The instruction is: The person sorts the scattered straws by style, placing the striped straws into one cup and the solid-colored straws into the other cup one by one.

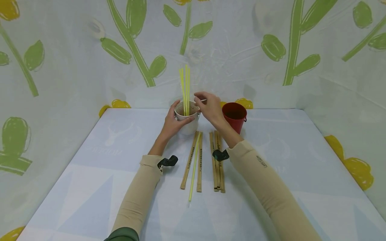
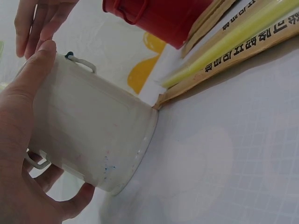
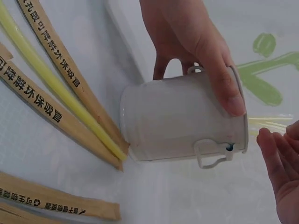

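Note:
My left hand (image 1: 172,123) grips the white bucket (image 1: 190,127) around its side, thumb near the rim. The bucket stands upright toward the far edge of the table, and several yellow-green straws (image 1: 186,87) rise out of it. Beside the rim on the right is my right hand (image 1: 211,106), fingers loosely bent, with nothing seen between them. In the left wrist view the left thumb lies along the white bucket (image 2: 88,121). The right wrist view shows the right hand (image 3: 282,163) just beyond the rim, apart from the straws.
A red bucket (image 1: 236,120) stands right of the white one, partly behind the right forearm. In front lie a loose yellow-green straw (image 1: 194,170) between two brown paper-wrapped straws (image 1: 189,164), and several more wrapped straws (image 1: 217,170) to the right.

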`<state>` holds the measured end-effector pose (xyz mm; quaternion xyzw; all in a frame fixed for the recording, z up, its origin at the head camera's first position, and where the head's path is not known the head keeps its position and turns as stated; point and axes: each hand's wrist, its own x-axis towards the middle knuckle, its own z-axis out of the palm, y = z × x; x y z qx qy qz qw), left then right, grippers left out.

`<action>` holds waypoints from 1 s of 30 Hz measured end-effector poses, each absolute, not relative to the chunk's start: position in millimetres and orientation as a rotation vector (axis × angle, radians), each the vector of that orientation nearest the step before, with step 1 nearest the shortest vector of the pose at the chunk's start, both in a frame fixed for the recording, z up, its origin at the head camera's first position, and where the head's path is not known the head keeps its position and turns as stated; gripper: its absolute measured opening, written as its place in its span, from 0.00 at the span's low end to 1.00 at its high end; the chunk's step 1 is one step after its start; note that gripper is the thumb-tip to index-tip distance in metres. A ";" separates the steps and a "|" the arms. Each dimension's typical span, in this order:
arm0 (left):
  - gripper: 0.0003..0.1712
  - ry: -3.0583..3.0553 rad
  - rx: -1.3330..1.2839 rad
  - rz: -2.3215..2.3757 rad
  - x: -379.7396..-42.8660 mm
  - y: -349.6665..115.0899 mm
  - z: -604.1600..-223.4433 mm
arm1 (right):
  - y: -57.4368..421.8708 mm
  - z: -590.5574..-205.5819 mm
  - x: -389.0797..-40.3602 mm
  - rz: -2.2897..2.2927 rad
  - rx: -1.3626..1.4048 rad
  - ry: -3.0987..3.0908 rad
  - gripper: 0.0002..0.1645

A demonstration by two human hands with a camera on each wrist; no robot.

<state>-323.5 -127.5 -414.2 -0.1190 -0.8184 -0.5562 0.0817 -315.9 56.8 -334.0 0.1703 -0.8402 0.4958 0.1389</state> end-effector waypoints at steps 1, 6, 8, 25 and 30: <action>0.56 -2.447 -0.359 -1.663 -323.5 -127.5 -414.3 | 58.7 -334.4 -314.5 1.451 0.498 -2.417 0.18; 0.56 -2.454 -0.350 -1.659 -323.0 -127.7 -413.8 | 69.3 -332.6 -304.4 1.527 0.568 -2.404 0.18; 0.56 -2.450 -0.345 -1.658 -323.0 -127.8 -413.5 | 74.1 -330.4 -298.8 1.540 0.611 -2.427 0.19; 0.56 -2.455 -0.343 -1.649 -323.4 -127.5 -414.8 | 102.8 -329.3 -240.3 1.560 0.533 -2.863 0.26; 0.55 -2.452 -0.346 -1.672 -324.2 -127.3 -414.8 | 106.5 -334.4 -241.5 1.557 0.513 -2.905 0.25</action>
